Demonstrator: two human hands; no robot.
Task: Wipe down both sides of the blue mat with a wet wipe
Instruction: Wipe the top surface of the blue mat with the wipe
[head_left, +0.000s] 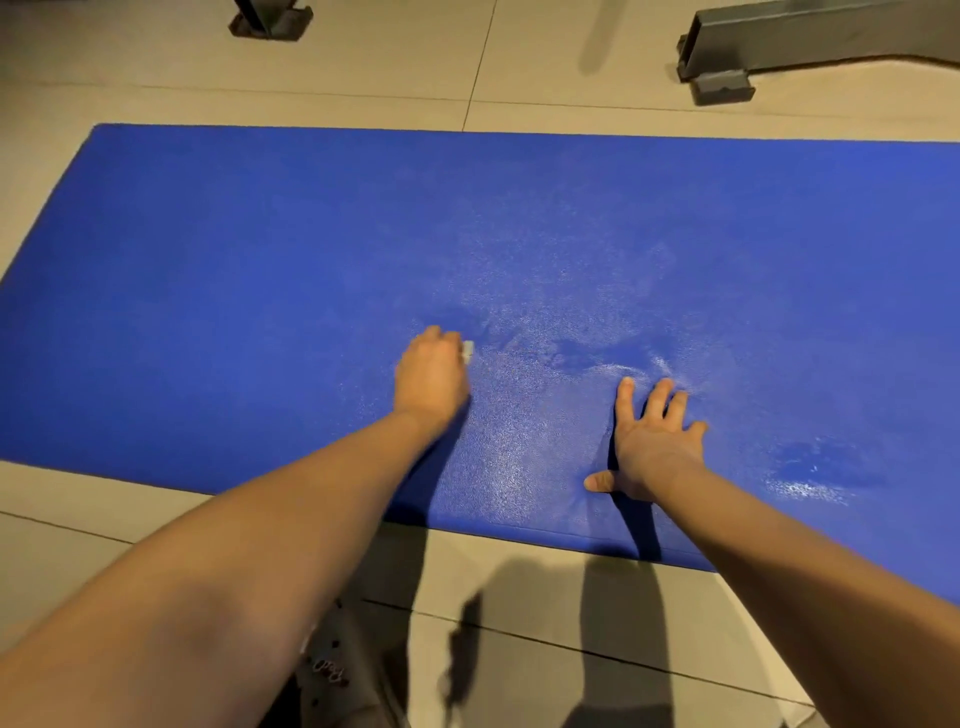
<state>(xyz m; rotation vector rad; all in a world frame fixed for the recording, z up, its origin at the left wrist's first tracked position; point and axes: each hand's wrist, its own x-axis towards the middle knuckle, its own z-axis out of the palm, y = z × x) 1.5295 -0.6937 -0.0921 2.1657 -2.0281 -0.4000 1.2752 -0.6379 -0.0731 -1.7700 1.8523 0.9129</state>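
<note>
Head view is looking down on the blue mat (260, 286), which is lying flat on the tiled floor (363, 67), with its long edges running left to right and its near edge just in front of the person. The left hand (431, 376) is resting on the mat near the middle. Its grip is curling around the wet wipe (468, 352), of which only a small white corner is showing past the knuckles. The right hand (652, 447) is lying flat on the mat nearby, fingers spread and straight, gripping nothing and apparently pinning the mat down. A wet sheen is showing around and between the hands and off to the right. The left stretch is looking matte and is probably dry.

Judging from this, the upper side is only partly wiped and the underside is not yet done. Several things could go wrong from here:

- **Missed strips:** the wipe is bunched small inside the fist, so strokes may be leaving narrow bands.
- **Drying out:** the wipe may be running dry before it reaches the far left.
- **Sliding:** if the bracing hand lifts, the mat could be slipping or rucking on the smooth tiles.
- **Marks:** that flat palm may be printing onto the damp, cleaned patch.
- **Grit:** turning the mat over while wet would be putting the damp face onto the floor, where it could pick up dirt.
</note>
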